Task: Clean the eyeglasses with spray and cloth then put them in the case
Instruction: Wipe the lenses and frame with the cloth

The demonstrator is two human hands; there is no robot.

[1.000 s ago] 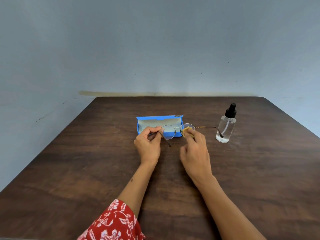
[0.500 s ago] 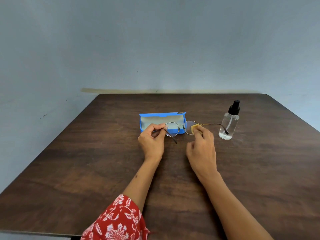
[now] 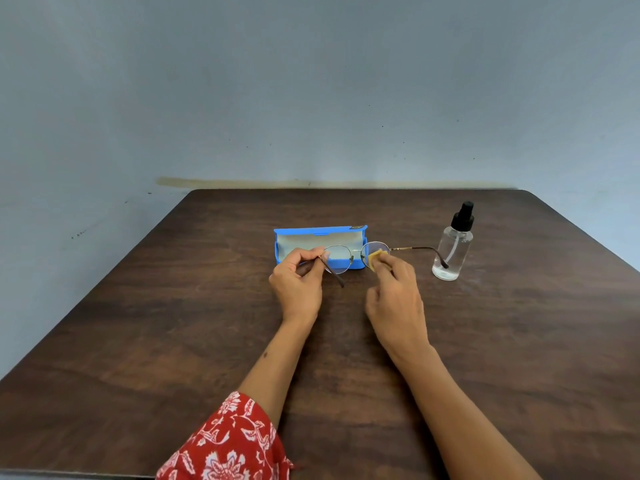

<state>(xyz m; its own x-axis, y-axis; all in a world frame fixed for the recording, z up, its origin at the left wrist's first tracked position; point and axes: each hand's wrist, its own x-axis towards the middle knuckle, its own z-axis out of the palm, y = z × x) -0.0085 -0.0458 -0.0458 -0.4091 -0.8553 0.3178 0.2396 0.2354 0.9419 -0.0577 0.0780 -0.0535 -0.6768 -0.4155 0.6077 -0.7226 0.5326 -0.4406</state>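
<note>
Thin-rimmed round eyeglasses (image 3: 349,255) are held above the table in front of an open blue case (image 3: 318,234). My left hand (image 3: 298,285) pinches the frame at the left lens hinge, with that temple folded down toward me. My right hand (image 3: 394,296) pinches a small yellow cloth (image 3: 375,256) against the right lens. The right temple sticks out toward a clear spray bottle (image 3: 452,247) with a black pump top, standing upright to the right.
All of this is on a dark wooden table (image 3: 173,323) set against a pale blue wall. My red floral sleeve (image 3: 225,441) shows at the near edge. The case's pale lining faces me.
The cloth in my right hand has shifted slightly over the right lens. The view has drifted a little. My left hand keeps its hold on the frame.
</note>
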